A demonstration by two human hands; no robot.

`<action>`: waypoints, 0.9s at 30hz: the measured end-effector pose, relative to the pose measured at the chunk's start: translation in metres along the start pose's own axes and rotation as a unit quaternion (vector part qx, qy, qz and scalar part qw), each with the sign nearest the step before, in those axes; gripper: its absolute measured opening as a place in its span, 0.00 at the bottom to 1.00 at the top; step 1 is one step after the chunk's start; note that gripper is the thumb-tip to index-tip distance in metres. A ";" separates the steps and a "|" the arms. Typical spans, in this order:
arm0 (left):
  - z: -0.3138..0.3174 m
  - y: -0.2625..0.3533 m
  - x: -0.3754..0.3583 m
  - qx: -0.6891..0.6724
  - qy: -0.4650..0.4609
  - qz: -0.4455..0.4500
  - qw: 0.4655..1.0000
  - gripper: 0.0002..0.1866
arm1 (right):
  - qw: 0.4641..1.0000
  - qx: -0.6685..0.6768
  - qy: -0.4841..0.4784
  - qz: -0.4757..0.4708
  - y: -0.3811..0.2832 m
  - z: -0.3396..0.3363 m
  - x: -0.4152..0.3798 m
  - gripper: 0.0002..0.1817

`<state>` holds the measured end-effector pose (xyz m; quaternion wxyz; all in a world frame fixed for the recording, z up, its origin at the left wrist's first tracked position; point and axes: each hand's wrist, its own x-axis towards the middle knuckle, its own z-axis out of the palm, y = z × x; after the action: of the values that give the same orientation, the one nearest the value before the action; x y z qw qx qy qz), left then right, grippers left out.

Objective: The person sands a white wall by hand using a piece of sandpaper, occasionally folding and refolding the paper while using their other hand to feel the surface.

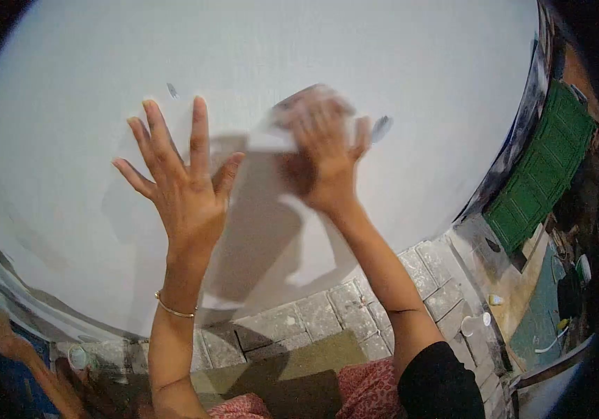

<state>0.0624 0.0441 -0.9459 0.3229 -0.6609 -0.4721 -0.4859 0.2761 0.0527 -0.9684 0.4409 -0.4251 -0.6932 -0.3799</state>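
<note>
My left hand lies against a large white surface with its fingers spread; it holds nothing, and a thin bracelet circles its wrist. To the right of it, my right hand is on or close to the same surface, smeared by motion. A blurred grey-brown patch shows at its fingertips, and I cannot make out whether it is a cloth, a pad or a mark. Small dark grey marks show on the white surface, one above my left hand and one beside my right thumb.
Another person's hand is at the lower left edge. Below the white surface are paving blocks and an olive mat. On the right lie a green slatted panel, a white cup and a small yellow-and-white item.
</note>
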 end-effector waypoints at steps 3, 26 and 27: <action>0.002 0.001 0.000 0.038 -0.008 0.040 0.998 0.46 | 0.949 0.060 0.200 0.238 0.050 -0.023 0.025 0.27; 0.003 0.014 -0.004 0.024 -0.080 0.016 0.996 0.78 | 0.988 0.027 0.120 0.092 0.095 -0.015 -0.045 0.27; 0.005 0.017 -0.004 0.020 -0.088 0.020 0.996 0.78 | 0.939 0.175 0.221 0.198 0.103 -0.016 -0.036 0.27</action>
<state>0.0794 0.0415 -0.9511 0.3030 -0.7037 -0.4952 -0.4096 0.3848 0.0650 -0.9814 0.7166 -0.3750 -0.5359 -0.2422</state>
